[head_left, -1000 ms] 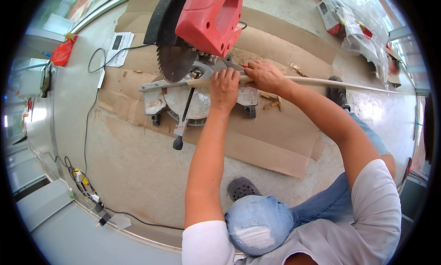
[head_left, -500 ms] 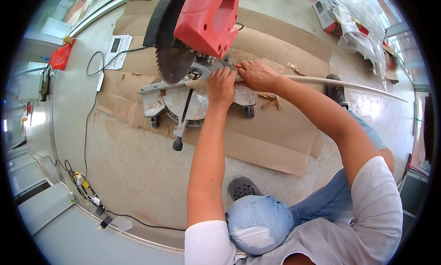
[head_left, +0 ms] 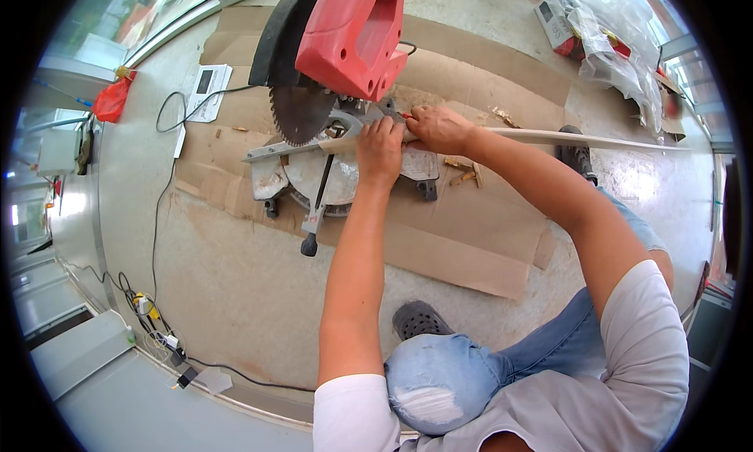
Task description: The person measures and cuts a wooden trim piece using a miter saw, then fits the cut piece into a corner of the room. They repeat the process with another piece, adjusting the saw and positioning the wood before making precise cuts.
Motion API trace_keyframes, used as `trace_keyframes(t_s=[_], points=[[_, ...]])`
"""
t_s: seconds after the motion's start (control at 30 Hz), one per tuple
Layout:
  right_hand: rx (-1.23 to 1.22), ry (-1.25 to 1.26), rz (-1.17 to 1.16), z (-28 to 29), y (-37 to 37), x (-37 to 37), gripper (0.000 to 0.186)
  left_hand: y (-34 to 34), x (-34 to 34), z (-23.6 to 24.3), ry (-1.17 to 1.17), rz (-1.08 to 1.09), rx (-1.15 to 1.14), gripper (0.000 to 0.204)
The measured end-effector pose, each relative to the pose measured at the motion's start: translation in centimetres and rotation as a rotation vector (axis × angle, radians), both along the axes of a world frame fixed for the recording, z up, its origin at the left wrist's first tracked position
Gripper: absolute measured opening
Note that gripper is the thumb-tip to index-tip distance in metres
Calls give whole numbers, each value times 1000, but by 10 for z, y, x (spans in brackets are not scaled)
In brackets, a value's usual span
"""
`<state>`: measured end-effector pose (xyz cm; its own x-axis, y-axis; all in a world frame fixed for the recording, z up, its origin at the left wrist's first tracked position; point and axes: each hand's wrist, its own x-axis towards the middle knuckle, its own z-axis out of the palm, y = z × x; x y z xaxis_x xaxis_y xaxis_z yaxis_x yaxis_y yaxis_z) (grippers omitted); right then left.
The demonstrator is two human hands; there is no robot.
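Note:
A red miter saw [head_left: 345, 40] has its toothed blade [head_left: 300, 116] raised over the metal base [head_left: 302, 177]. A long pale wooden strip [head_left: 533, 137] lies across the base beneath my hands, reaching far to the right. My left hand [head_left: 380, 156] has its fingers curled closed over the strip, just right of the blade. My right hand [head_left: 439, 130] is closed beside it, a small red pen-like item [head_left: 405, 116] at its fingertips; its thumb is hidden.
Cardboard [head_left: 439, 256] lies under the saw, with wood offcuts [head_left: 469, 172] on it. A white box [head_left: 209, 93], cords [head_left: 161, 187] and a yellow plug [head_left: 143, 303] are at the left, bagged items [head_left: 604, 48] at the back right. My foot [head_left: 416, 320] rests below.
My right hand has shifted slightly left toward my left hand, with the red item. The strip's far right end dipped, then rose again. My left hand is almost unmoved.

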<state>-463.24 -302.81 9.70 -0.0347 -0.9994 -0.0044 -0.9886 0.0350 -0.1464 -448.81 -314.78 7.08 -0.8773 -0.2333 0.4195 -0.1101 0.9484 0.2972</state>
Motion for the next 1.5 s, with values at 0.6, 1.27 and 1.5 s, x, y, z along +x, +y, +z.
trace_keyframes(t_s=[0.6, 1.27, 1.5], points=[[48, -79, -111, 0, -2, 4, 44, -3, -2, -1, -8, -43, 48, 14], [92, -125, -129, -5, 9, 2, 47, 0, 22, 253, 679, -252, -343, 21], [128, -112, -129, 3, -1, 7, 43, -53, -76, 334, -372, -22, 24, 43]])
